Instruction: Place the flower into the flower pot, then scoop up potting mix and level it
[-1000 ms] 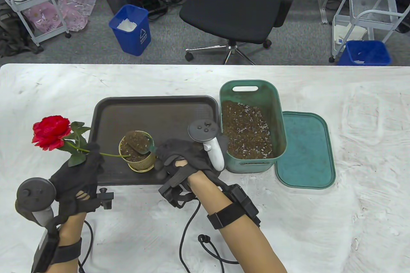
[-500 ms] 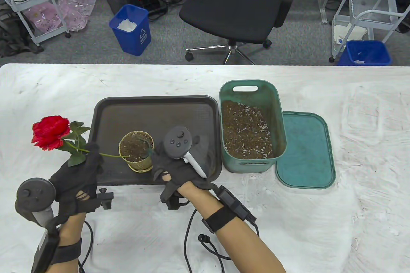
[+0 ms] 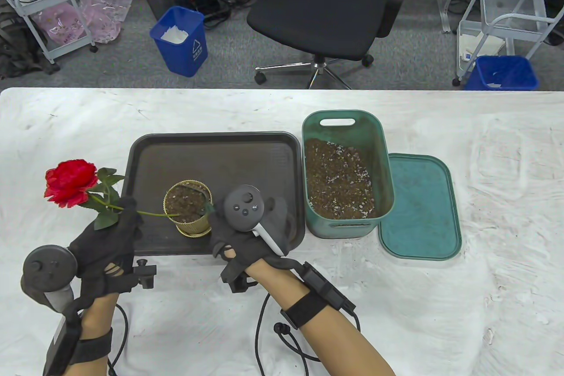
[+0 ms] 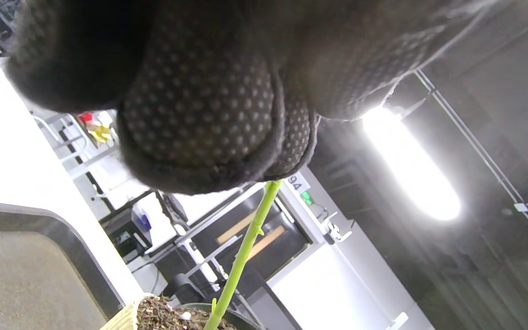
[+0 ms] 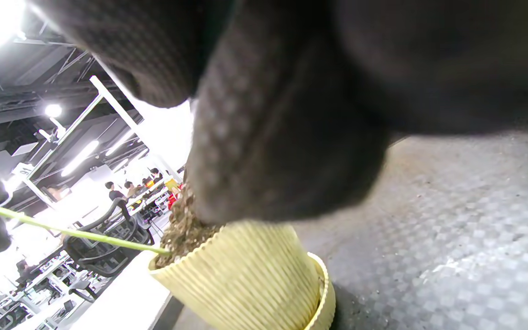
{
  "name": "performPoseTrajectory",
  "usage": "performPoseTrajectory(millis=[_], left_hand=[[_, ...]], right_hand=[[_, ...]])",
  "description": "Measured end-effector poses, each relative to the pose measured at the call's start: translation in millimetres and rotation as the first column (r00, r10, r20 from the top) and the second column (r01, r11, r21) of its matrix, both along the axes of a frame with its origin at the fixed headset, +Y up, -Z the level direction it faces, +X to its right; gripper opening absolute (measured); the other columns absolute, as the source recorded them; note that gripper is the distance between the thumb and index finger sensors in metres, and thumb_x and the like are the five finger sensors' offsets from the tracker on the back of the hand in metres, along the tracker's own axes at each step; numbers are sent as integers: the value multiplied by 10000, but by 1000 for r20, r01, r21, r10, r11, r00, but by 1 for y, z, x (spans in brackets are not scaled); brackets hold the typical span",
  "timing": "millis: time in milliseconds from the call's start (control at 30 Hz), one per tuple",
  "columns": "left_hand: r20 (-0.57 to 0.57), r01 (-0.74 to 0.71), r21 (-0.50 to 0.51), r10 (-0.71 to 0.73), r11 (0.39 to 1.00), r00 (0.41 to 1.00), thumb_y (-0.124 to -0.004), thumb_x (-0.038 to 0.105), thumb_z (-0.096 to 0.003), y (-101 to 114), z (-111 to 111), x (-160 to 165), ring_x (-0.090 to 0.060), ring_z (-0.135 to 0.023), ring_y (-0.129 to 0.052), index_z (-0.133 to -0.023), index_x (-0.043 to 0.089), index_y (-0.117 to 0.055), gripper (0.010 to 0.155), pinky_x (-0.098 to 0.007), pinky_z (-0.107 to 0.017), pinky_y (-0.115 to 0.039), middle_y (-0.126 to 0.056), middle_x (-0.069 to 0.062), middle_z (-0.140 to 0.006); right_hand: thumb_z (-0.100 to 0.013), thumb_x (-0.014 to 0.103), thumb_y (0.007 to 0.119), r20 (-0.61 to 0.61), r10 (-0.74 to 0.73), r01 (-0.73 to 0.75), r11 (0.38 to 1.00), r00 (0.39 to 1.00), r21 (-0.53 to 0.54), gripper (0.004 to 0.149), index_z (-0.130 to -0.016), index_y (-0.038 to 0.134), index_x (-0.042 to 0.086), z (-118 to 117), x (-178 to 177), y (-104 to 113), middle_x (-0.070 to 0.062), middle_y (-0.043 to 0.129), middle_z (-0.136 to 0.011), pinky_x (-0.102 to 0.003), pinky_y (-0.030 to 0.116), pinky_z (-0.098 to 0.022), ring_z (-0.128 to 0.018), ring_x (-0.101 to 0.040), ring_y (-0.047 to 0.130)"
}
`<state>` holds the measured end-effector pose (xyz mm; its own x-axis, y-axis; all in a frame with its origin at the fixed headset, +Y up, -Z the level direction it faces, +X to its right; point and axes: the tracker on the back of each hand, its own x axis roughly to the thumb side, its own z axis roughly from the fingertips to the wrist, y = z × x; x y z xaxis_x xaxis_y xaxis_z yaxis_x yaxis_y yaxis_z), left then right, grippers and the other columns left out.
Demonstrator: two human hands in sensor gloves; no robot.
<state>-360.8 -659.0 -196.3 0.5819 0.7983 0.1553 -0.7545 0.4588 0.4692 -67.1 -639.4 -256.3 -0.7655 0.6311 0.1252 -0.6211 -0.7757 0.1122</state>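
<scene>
Stem (image 4: 245, 247) clear in left wrist view; scoop (image 3: 202, 193) possibly hidden overhead.

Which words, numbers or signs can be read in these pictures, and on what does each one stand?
"94": on a small white tag on a frame behind the flower stem, left wrist view.
White recycling sign with a line of characters above it: on the blue bin on the floor, table view; characters too small to read.
Print on the pink bags: too blurred to read.
Nothing else is legible.
</scene>
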Motion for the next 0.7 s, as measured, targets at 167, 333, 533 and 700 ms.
performPoseTrajectory(millis=[167,333,533,700], left_hand=[[1,1,1,-1,1000,1000,-887,450,-416,0,0,0,-136,-220,-1134,-755,224,-958,413,-319,-238,-963,-1075,30,-551],[1,1,1,-1,1000,1000,-887,450,-416,0,0,0,-135,-220,-1134,-754,223,-959,413,-318,-238,-963,-1075,29,-550],[0,0,0,0,1000,1000,-886,451,-416,0,0,1,-135,-221,-1134,-755,224,-958,414,-318,-238,-963,-1075,30,-551],[0,-2,-1,2,1000,1000,-886,451,-416,0,0,0,-134,-220,-1134,-754,224,-959,414,-318,-238,-964,-1075,32,-551]], right_hand=[[-407,338,811,11,6,-6,1000,1000,6,488,-805,829,58,-2,3,-1,-129,1037,-502,-345,945,-2,-130,-245,1076],[-405,334,811,7,51,-52,996,999,73,491,-815,819,65,-2,-1,-2,-131,1032,-525,-360,944,-27,-151,-262,1074],[-397,326,817,-12,159,-154,969,987,195,495,-826,813,79,4,-11,-3,-130,1026,-555,-382,947,-65,-200,-279,1076],[-385,312,831,-10,283,-266,912,959,311,504,-840,804,97,9,-18,-2,-127,1018,-593,-400,953,-107,-251,-293,1080]])
